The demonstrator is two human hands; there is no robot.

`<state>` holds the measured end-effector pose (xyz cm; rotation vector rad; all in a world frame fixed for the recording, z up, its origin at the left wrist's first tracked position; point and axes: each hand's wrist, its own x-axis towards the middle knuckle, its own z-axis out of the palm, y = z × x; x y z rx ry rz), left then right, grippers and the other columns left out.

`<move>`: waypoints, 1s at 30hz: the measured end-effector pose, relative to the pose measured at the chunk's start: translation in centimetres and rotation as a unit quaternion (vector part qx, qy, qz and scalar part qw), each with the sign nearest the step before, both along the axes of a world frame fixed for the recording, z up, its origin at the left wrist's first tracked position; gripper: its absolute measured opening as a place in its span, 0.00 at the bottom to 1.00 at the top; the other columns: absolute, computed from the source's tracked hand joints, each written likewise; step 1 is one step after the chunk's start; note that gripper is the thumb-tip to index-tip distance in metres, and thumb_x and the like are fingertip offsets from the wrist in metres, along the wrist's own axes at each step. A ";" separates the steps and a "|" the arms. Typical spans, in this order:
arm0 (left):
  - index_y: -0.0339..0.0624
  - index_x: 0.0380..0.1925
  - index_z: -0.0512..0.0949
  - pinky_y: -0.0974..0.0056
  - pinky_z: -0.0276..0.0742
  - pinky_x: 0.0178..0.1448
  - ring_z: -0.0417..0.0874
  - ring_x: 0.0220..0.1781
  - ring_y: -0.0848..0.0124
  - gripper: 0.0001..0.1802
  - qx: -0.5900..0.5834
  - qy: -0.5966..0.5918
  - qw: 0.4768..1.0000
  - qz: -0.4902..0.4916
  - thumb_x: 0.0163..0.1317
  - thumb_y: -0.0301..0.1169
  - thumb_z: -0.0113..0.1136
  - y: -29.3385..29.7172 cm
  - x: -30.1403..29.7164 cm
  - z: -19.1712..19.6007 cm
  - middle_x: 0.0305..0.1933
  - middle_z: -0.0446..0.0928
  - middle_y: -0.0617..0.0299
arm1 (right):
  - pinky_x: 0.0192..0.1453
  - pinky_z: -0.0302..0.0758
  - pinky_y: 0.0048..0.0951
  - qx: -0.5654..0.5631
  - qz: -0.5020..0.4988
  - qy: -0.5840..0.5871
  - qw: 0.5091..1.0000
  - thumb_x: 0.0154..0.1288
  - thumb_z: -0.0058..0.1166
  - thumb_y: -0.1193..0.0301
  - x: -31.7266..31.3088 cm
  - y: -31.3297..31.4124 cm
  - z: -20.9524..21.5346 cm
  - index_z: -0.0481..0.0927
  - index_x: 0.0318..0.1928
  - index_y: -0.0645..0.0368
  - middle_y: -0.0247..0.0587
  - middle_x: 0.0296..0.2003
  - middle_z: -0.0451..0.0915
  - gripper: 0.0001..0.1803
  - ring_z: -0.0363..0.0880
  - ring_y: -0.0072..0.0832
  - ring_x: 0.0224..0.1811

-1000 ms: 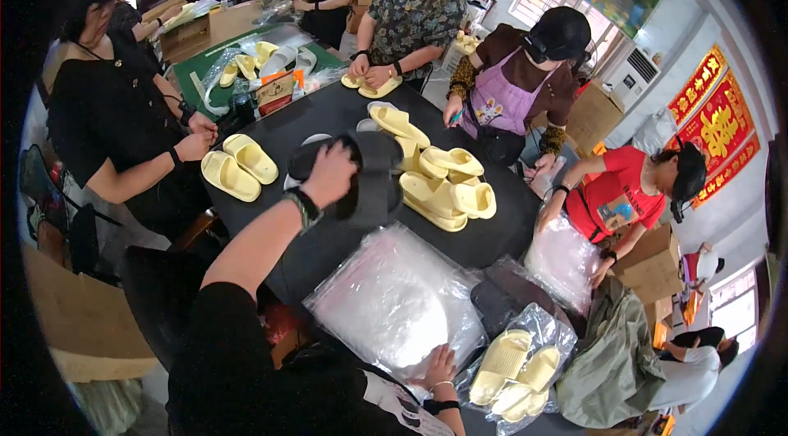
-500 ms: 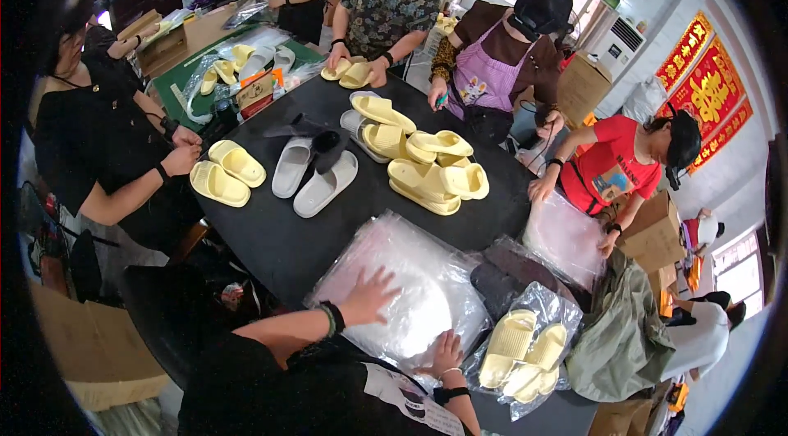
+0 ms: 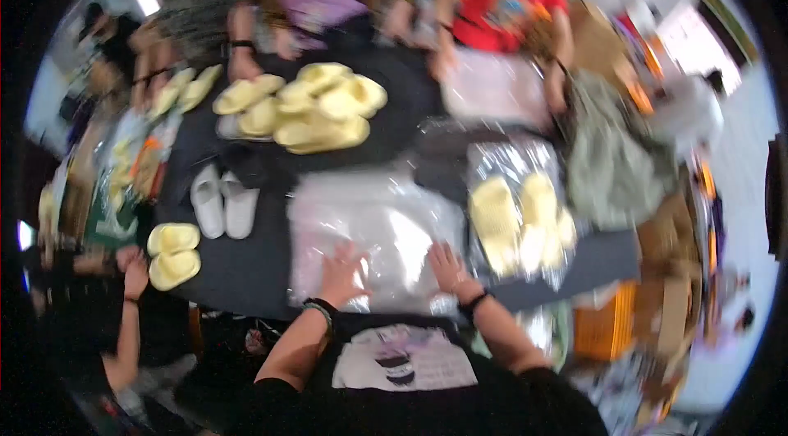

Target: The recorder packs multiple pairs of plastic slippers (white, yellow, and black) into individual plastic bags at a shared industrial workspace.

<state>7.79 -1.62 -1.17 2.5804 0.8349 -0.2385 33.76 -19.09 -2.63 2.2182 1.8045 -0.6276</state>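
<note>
My left hand [image 3: 342,271] and my right hand [image 3: 446,264] both lie flat, fingers spread, on a stack of clear plastic bags [image 3: 371,232] at the near edge of the dark table [image 3: 246,272]. Neither hand grips anything. Just right of the stack lies a clear bag holding yellow slippers [image 3: 520,213]. A pair of white slippers [image 3: 223,202] rests on the table to the left of the stack. The picture is blurred by motion.
A pile of yellow slippers [image 3: 316,103] sits at the table's far side. Another pair of yellow slippers [image 3: 172,254] lies at the left by a person's hand [image 3: 133,275]. Several people stand around the table. An olive garment [image 3: 611,161] lies right.
My left hand has come back from the white slippers and now rests on the plastic bags beside my right hand. The view has swung and tilted down toward the near table edge.
</note>
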 end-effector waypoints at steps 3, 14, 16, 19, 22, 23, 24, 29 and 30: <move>0.59 0.68 0.59 0.30 0.43 0.70 0.42 0.77 0.45 0.56 -0.014 -0.009 1.000 -0.009 0.37 0.54 0.75 -0.1 0.0 0.7 0.77 0.44 0.50 | 0.68 0.61 0.55 0.070 -0.026 0.106 0.992 0.45 0.71 0.55 1.2 1.6 3.1 0.59 0.67 0.55 0.51 0.70 0.54 0.50 0.51 0.56 0.71; 0.61 0.70 0.57 0.31 0.42 0.71 0.41 0.77 0.44 0.57 0.034 0.020 0.999 -0.015 0.39 0.59 0.71 -0.8 0.5 -0.5 0.77 0.41 0.49 | 0.70 0.59 0.45 0.538 -0.288 -0.077 0.788 0.51 0.64 0.74 15.8 -2.8 12.5 0.70 0.59 0.63 0.59 0.60 0.67 0.33 0.60 0.53 0.67; 0.63 0.70 0.56 0.31 0.40 0.71 0.40 0.77 0.44 0.56 -0.001 0.019 0.999 -0.033 0.40 0.59 0.71 -1.2 1.2 -0.6 0.77 0.40 0.49 | 0.73 0.52 0.49 0.494 -0.284 -0.107 0.815 0.50 0.67 0.69 21.0 -9.1 8.7 0.62 0.64 0.66 0.67 0.68 0.52 0.41 0.50 0.60 0.71; 0.63 0.70 0.56 0.30 0.39 0.71 0.40 0.77 0.44 0.55 -0.026 0.011 1.000 0.001 0.41 0.58 0.71 -1.4 -0.6 0.2 0.77 0.40 0.49 | 0.74 0.51 0.50 0.302 -0.374 -0.097 0.872 0.38 0.76 0.64 20.6 -10.7 11.0 0.53 0.68 0.62 0.62 0.71 0.45 0.58 0.49 0.56 0.72; 0.63 0.70 0.56 0.30 0.38 0.71 0.40 0.77 0.44 0.55 -0.011 -0.013 1.000 0.000 0.41 0.58 0.71 -1.0 -1.0 -0.4 0.77 0.40 0.50 | 0.76 0.45 0.52 0.082 -0.397 -0.113 0.907 0.25 0.81 0.55 19.4 -11.5 12.2 0.34 0.73 0.57 0.59 0.73 0.33 0.80 0.40 0.54 0.75; 0.64 0.71 0.53 0.31 0.38 0.72 0.37 0.78 0.44 0.56 0.019 0.009 1.000 -0.009 0.42 0.64 0.67 -1.0 -1.0 -0.9 0.78 0.39 0.51 | 0.76 0.43 0.54 0.100 -0.389 -0.081 0.912 0.22 0.81 0.54 19.4 -11.1 11.7 0.30 0.73 0.56 0.59 0.73 0.31 0.83 0.36 0.53 0.76; 0.64 0.71 0.53 0.31 0.38 0.72 0.37 0.78 0.44 0.56 0.016 0.002 1.000 0.005 0.42 0.64 0.67 -1.0 -0.9 -1.0 0.78 0.39 0.51 | 0.76 0.41 0.55 0.115 -0.383 -0.049 0.915 0.20 0.81 0.52 19.7 -11.0 10.9 0.26 0.73 0.55 0.59 0.73 0.28 0.86 0.32 0.53 0.76; 0.65 0.71 0.53 0.31 0.36 0.73 0.36 0.78 0.47 0.55 -0.016 0.001 1.000 0.004 0.43 0.60 0.69 -0.5 -0.2 0.3 0.78 0.39 0.53 | 0.76 0.48 0.41 0.311 -0.321 -0.002 0.895 0.18 0.83 0.57 22.2 -10.3 4.9 0.35 0.73 0.59 0.59 0.73 0.37 0.84 0.39 0.50 0.76; 0.64 0.71 0.54 0.32 0.38 0.73 0.37 0.78 0.48 0.56 -0.015 -0.005 1.000 0.013 0.42 0.58 0.71 -0.4 -0.4 0.2 0.78 0.40 0.54 | 0.76 0.48 0.41 0.312 -0.312 -0.001 0.897 0.18 0.83 0.57 22.3 -10.0 4.9 0.35 0.73 0.59 0.59 0.73 0.37 0.84 0.39 0.50 0.76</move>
